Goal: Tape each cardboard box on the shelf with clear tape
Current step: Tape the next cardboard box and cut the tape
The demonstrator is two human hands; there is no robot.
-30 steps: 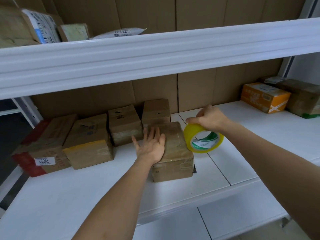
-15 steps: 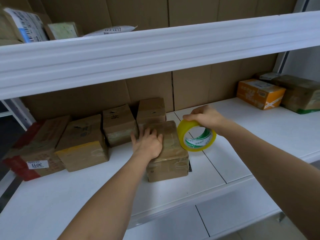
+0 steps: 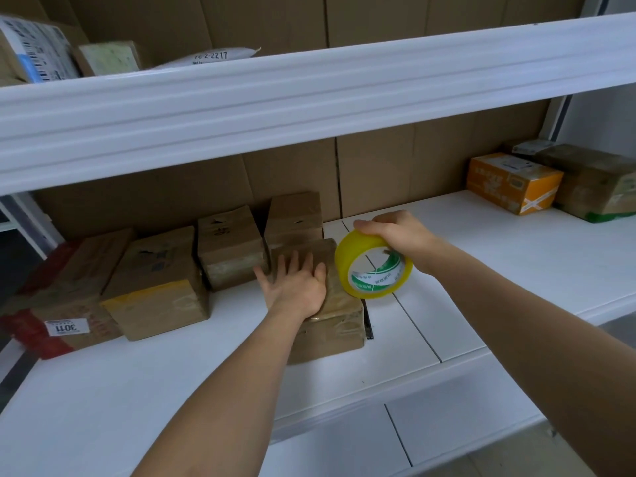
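Head view: left hand (image 3: 297,287) flat, fingers straight, pressing cardboard box (image 3: 330,318) on white shelf (image 3: 516,270), hiding box top. Right hand (image 3: 399,237) grips tape roll (image 3: 373,266) just beside box. Strip itself hard to make out.

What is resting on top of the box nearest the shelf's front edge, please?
The left hand lies flat, fingers straight, on that box. Whatever lies on the lid beneath the palm is covered.

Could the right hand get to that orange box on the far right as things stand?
Probably yes: the shelf between the right hand and the orange box lies bare, though that hand grips the tape roll.
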